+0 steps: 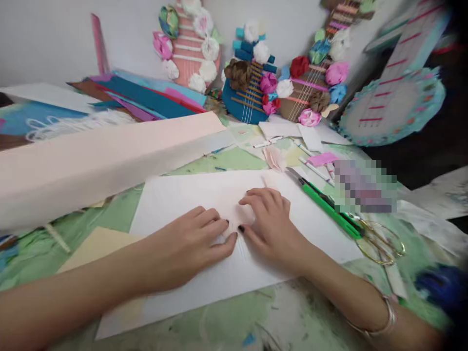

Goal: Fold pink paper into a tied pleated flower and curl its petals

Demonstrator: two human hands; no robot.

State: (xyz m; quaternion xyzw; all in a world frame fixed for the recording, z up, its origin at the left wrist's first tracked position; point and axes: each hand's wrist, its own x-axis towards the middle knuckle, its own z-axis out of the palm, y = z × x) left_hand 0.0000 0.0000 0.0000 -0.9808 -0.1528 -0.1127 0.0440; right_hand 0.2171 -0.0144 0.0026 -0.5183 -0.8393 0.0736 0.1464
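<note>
A large white sheet [175,304] lies flat in front of me, with a thin, pale pink piece of paper [230,205] on it that barely stands out. My left hand [204,239] rests on the sheet, fingers curled and thumb close to the forefinger at the pale piece's near edge; what lies between the fingertips is too faint to make out. Just to its right, my right hand [272,226] arches over the same piece, thumb and forefinger apart. Beyond the right hand lie a green utility knife [331,209], its blade out, and gold-handled scissors [383,241].
A long pale pink sheet [109,146] covers the left side. Coloured paper strips [146,97] lie behind it. Decorated paper guitars [244,100] lean against the wall, and a light-blue banjo-like one [391,107] stands right. Several markers [316,170] and a pink scrap [323,159] lie near the knife.
</note>
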